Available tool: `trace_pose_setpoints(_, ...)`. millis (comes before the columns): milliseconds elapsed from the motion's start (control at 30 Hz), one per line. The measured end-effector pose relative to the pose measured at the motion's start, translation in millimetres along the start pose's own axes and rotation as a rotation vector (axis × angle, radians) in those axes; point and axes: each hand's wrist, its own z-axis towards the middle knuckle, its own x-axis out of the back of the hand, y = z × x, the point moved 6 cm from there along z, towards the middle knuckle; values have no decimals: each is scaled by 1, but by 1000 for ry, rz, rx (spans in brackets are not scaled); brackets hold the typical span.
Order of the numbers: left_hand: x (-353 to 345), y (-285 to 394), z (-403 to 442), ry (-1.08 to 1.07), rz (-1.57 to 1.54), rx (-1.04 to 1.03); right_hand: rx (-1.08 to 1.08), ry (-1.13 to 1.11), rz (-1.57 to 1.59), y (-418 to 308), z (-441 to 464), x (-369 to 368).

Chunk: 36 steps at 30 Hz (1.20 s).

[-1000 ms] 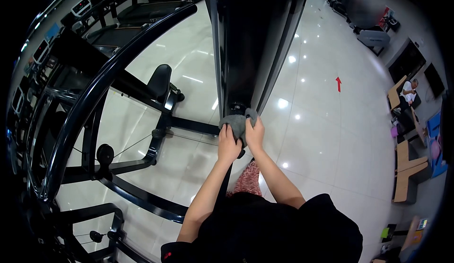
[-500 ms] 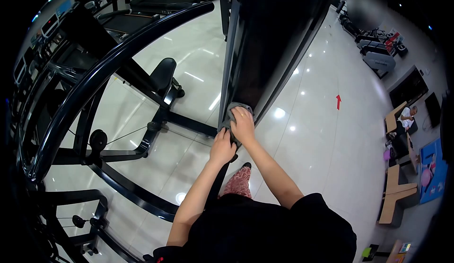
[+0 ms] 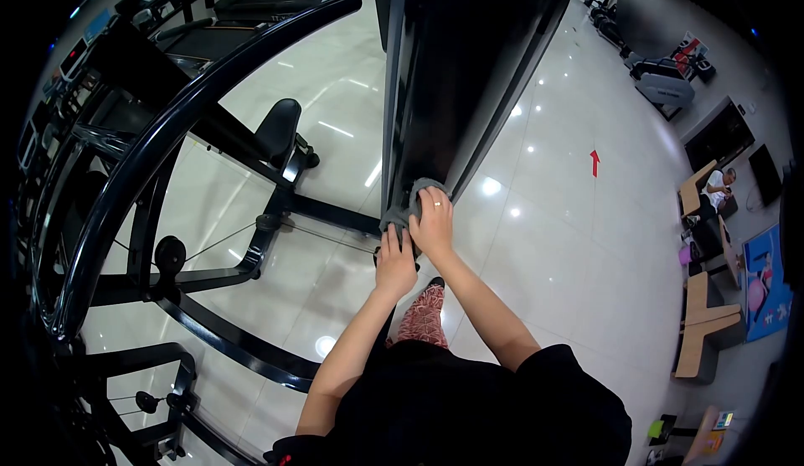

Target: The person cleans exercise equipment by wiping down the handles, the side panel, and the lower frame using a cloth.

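Note:
A grey cloth (image 3: 399, 216) is bunched against the lower end of a tall black machine column (image 3: 456, 72). My left hand (image 3: 395, 263) presses on the cloth's near left part, its fingers close together. Further up and to the right, my right hand (image 3: 433, 221), with a ring on one finger, grips the cloth's other part. The two hands are side by side. Some of the fingertips are sunk in the cloth. Below the hands, a patterned trouser leg (image 3: 423, 319) and a dark shoe show.
A curved black bar (image 3: 180, 118) and the machine's lower frame (image 3: 239, 349) lie to the left, with a padded seat (image 3: 278, 131) beyond. Treadmills (image 3: 260, 4) stand at the upper left. On the right, a seated person (image 3: 718, 188) is near wooden-topped furniture (image 3: 697, 324).
Since the first frame my right hand has moved from the cloth's right edge onto its top, with the fingers pointing up the column. Since the second, the hands have shifted only slightly.

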Motion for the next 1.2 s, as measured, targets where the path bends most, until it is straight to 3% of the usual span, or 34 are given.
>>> trace_pose_setpoints(200, -3, 8, 3, -30, 163, -13, 27, -54, 78, -8, 16, -7)
trace_pose_setpoints(667, 8, 11, 6, -92, 76, -4, -68, -23, 174, 7, 0, -7)
trace_pose_setpoints(833, 3, 8, 2, -117, 74, -16, -3, -99, 186, -12, -17, -16)
trace_pose_setpoints(933, 1, 2, 0, -71, -125, 117, -43, -97, 201, -7, -23, -22)
trace_pose_setpoints(1200, -2, 3, 0, -61, 72, 51, -81, -92, 243, 1, -10, -26)
